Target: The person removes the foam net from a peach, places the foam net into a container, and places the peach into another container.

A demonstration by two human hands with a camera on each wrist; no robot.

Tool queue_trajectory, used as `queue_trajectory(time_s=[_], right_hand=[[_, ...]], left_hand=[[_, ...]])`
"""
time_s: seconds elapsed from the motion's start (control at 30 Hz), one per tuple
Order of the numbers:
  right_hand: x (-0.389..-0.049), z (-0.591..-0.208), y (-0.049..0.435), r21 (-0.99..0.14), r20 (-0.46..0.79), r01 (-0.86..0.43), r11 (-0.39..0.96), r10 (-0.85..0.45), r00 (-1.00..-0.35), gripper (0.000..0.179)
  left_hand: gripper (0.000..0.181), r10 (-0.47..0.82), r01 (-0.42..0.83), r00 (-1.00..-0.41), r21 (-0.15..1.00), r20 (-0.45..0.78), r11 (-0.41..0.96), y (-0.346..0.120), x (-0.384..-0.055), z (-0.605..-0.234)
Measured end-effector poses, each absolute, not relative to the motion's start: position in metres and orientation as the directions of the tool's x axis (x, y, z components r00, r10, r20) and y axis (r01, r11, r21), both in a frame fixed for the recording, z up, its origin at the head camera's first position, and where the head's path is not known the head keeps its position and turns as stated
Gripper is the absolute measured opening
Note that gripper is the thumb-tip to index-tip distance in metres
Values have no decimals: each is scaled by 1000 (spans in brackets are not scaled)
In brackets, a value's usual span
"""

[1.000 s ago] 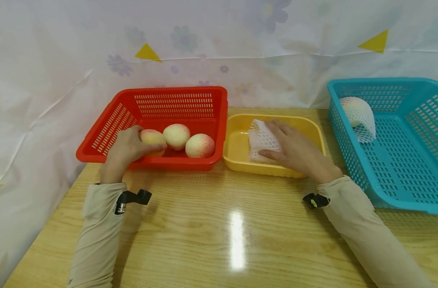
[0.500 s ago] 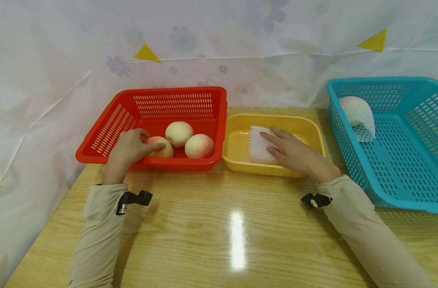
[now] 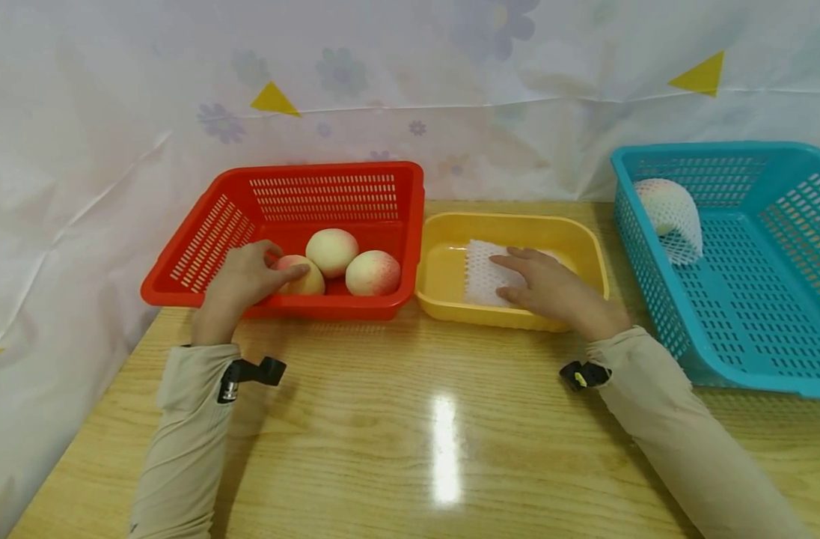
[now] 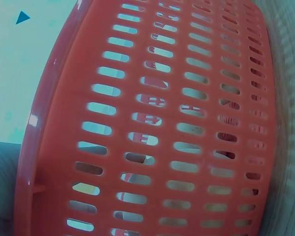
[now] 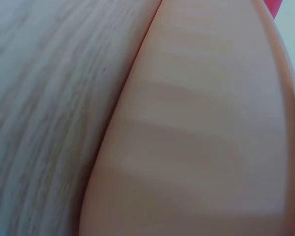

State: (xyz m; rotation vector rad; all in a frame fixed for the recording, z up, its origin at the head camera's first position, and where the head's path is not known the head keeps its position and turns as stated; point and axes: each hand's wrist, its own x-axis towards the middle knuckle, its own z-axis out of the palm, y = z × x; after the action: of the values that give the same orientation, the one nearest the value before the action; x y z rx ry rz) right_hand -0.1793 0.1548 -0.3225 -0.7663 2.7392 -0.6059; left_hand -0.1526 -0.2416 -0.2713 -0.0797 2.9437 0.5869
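In the head view my left hand (image 3: 242, 277) reaches into the red basket (image 3: 410, 224), its thumb on a peach (image 3: 312, 281) and its fingers curved along the far left side. That peach is partly hidden by the hand and rim. Beside it lie a pale peach (image 3: 332, 251) and a pink-flecked peach (image 3: 373, 273). My right hand (image 3: 551, 288) is over the yellow tray (image 3: 444, 284), fingers extended and spread on white foam netting (image 3: 482, 273) that lies flat there. Neither wrist view shows a hand, only the basket wall (image 4: 177, 123) and the tray wall (image 5: 196, 128).
At the right stands a blue basket (image 3: 720, 359) with a net-wrapped peach (image 3: 669, 213) in its left back corner. The wooden table (image 3: 356, 427) reaches toward me. A flower-patterned white sheet (image 3: 356, 67) hangs behind.
The peach at my left hand has shifted right and lower in the basket. The netting has settled flat as my right hand came down and its fingers loosened from it.
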Motion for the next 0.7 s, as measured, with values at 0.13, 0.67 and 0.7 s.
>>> queue_trajectory(time_s=[0.13,0.67,0.7], right_hand=[[-180,-323,153,-442,-136,-419,793,-521,-842,55],[-181,-327,153,-474,-150,-409,780,-530,-835,56],[-181,-328,153,-473,-152,-407,781,-528,-836,56]], left_hand=[[64,-17,-70,-990,388,-140,919,-241,-152,-271],[61,33,-21,-992,410,-124,912,-240,-152,-271],[61,32,-22,-992,411,-125,911,-240,-152,-271]])
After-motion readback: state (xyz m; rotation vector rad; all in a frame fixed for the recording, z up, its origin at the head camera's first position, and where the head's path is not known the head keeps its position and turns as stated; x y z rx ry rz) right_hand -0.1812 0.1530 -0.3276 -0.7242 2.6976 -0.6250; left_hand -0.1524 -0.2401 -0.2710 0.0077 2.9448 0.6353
